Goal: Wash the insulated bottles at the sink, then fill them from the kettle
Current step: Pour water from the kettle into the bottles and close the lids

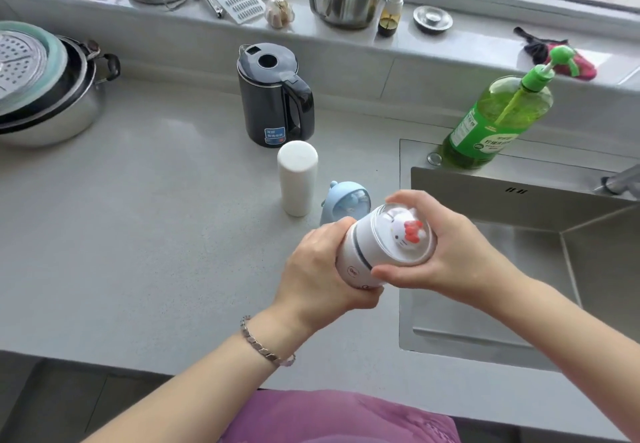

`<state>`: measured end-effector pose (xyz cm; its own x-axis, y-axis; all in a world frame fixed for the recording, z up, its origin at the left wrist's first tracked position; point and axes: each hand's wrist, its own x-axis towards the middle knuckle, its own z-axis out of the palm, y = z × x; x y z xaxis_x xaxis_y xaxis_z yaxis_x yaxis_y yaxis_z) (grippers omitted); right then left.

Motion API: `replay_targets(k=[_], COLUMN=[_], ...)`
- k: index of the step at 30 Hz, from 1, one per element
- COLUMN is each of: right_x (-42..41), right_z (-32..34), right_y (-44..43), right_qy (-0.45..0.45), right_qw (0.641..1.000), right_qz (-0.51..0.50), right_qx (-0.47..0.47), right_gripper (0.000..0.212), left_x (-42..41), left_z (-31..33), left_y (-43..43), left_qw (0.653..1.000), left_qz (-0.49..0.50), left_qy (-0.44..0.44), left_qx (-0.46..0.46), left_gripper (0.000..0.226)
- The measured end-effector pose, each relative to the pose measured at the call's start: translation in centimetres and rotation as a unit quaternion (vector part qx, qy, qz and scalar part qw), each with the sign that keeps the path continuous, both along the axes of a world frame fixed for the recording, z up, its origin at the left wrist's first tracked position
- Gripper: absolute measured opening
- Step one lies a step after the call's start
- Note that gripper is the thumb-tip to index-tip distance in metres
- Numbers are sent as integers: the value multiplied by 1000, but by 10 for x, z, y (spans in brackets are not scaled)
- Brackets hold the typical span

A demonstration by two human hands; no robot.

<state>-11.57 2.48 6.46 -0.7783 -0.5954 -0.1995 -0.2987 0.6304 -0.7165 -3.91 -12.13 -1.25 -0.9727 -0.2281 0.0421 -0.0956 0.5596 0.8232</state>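
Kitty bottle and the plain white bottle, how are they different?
The kitty bottle is tilted, its body gripped by the left hand and its lid by the right hand; the plain bottle stands upright on the counter, untouched. The kitty bottle has a clear domed lid with a cat figure inside; the plain bottle's top is bare. Both are white.

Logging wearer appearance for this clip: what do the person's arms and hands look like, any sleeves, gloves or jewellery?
Both forearms are bare: no sleeves or gloves. The left hand has a silver link bracelet at its wrist; the right hand shows no watch or ring. A purple-pink garment shows at the bottom edge.
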Motion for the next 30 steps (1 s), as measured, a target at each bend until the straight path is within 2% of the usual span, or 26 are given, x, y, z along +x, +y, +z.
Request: replay_targets(k=[2, 3, 4, 5, 6, 8, 11, 14, 17, 20, 23, 27, 30], right_x=[6, 8, 9, 9, 7, 2, -5, -10, -15, -21, -22, -8, 1], right_z=[8, 11, 12, 11, 11, 8, -3, -4, 3, 4, -5, -21, -25], right_y=[-2, -4, -4, -3, -3, 2, 10, 17, 23, 23, 21, 26, 23], right_qy=[69, 115, 137, 122, 78, -7, -32, 24, 124, 210, 232, 170, 133], right_qw=[988, 968, 954, 956, 971, 995, 997, 984, 937, 898, 901, 950, 973], right_qz=[0, 18, 39, 54, 61, 55, 62, 168, 325, 387, 367, 263, 186], right_qx=[136, 221, 264, 261, 217, 86, -23, -47, -20, 0, 14, 2, -2], right_gripper=[68, 72, 76, 77, 74, 62, 60, 68, 76, 73, 75, 78, 75], left_x=[0, 2, 3, 4, 5, 5, 3, 2, 3, 2, 3, 12, 16], left_z=[-1, -2, -3, -4, -4, 0, 7, 11, 15, 15, 10, 1, -2], left_y=[2, 3, 4, 5, 5, 5, 1, -5, -11, -10, -9, -5, 2], left_qw=[1000, 1000, 1000, 1000, 999, 998, 997, 994, 982, 979, 987, 993, 996], left_qz=[-8, -13, -17, -20, -20, -16, -34, -87, -177, -197, -153, -111, -78], left_qy=[-7, -14, -18, -21, -26, -40, -35, -29, -29, -29, -39, -43, -38], left_qx=[-5, -4, -2, 0, 7, 37, 54, 58, 58, 41, 30, -6, 34], left_gripper=[60, 60, 60, 61, 63, 68, 67, 68, 67, 65, 69, 70, 63])
